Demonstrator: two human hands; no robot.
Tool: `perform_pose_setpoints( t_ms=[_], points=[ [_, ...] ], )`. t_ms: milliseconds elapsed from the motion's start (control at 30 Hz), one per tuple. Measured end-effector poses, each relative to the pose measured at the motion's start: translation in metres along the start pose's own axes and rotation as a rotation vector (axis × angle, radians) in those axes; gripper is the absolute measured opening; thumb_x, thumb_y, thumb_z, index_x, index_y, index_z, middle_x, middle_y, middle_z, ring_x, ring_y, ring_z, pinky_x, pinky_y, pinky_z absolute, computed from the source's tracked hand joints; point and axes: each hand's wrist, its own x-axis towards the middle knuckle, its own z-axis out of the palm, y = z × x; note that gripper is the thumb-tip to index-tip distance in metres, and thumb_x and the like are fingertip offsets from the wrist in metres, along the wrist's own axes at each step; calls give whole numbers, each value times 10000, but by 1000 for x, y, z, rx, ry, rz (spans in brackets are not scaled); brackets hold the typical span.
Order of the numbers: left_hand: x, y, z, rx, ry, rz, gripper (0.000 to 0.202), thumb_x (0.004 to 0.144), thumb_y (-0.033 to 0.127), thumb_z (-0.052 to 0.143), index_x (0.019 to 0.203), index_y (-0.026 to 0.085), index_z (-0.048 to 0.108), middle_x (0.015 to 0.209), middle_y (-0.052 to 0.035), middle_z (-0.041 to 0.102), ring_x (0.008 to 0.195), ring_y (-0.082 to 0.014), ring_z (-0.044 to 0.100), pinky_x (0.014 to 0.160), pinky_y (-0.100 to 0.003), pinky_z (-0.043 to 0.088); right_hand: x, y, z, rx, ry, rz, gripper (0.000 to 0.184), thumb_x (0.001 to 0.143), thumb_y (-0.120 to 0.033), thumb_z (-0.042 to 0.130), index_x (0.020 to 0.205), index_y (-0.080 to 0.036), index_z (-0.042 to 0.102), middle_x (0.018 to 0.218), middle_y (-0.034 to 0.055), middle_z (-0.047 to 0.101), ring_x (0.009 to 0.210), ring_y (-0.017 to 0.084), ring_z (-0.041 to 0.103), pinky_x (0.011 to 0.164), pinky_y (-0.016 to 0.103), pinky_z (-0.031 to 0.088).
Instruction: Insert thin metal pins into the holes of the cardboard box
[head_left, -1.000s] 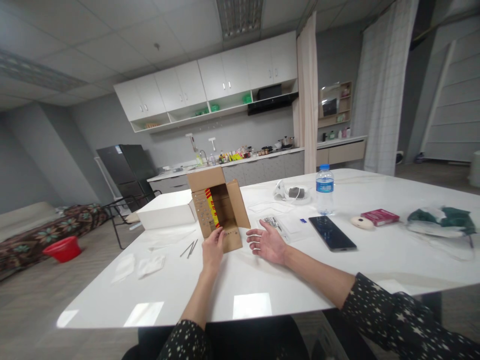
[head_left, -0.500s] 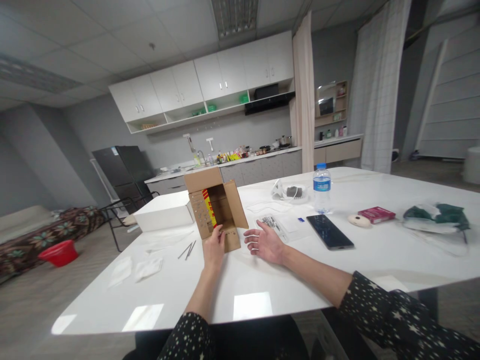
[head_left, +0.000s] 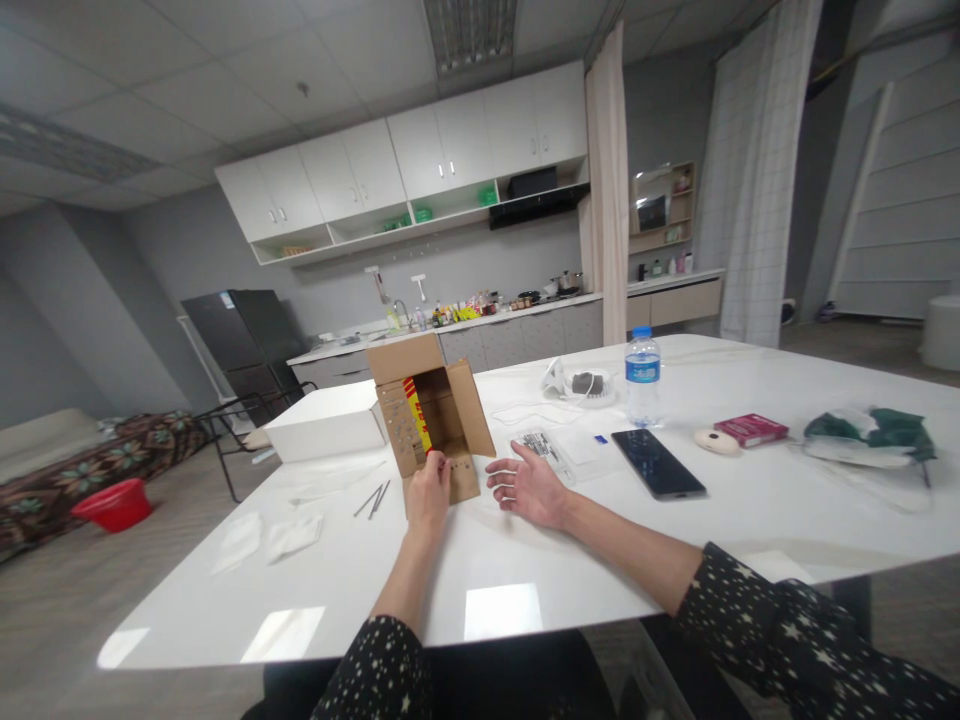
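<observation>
A small brown cardboard box (head_left: 439, 410) lies on its side on the white table (head_left: 600, 560), flaps open toward me, with a red and yellow item inside. My left hand (head_left: 428, 492) grips its lower front flap. My right hand (head_left: 525, 487) rests on the table just right of the box, palm up, fingers spread, holding nothing.
A white box (head_left: 324, 422) stands left of the cardboard box. Two thin metal rods (head_left: 373, 498) and white tissues (head_left: 266, 535) lie at the left. A clear packet (head_left: 547, 448), a phone (head_left: 658, 463), a water bottle (head_left: 643, 376), a red booklet (head_left: 750, 429) and green cloth (head_left: 870, 432) lie to the right.
Both hands and the box stay as they were. Only the camera has turned a little, shifting the scene slightly left.
</observation>
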Motion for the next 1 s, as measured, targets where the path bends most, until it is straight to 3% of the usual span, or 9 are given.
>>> perform_pose_setpoints(
  t_ms=[333, 633, 1000],
  points=[
    [-5, -5, -2, 32, 45, 165, 183, 913, 267, 454, 891, 197, 621, 926, -76, 661, 850, -200, 616, 795, -310, 446, 0, 0, 1, -2, -4, 5, 510, 893, -588, 415, 885, -130, 639, 768, 84, 646, 611, 160, 565, 579, 283, 397],
    [-12, -6, -4, 170, 2, 175, 248, 919, 305, 454, 966, 218, 682, 1061, -99, 624, 1010, -240, 569, 875, -377, 409, -3, 0, 5, 7, -3, 23, 506, 893, -581, 422, 888, -124, 638, 769, 87, 646, 611, 163, 566, 579, 286, 397],
    [-19, -11, -21, 116, 63, -61, 245, 873, 247, 477, 1065, 198, 622, 1070, -95, 612, 1049, -254, 555, 884, -396, 394, -3, 6, 10, -25, -21, 53, 478, 902, -536, 419, 830, -125, 652, 734, 82, 644, 579, 150, 548, 583, 282, 399]
  ],
)
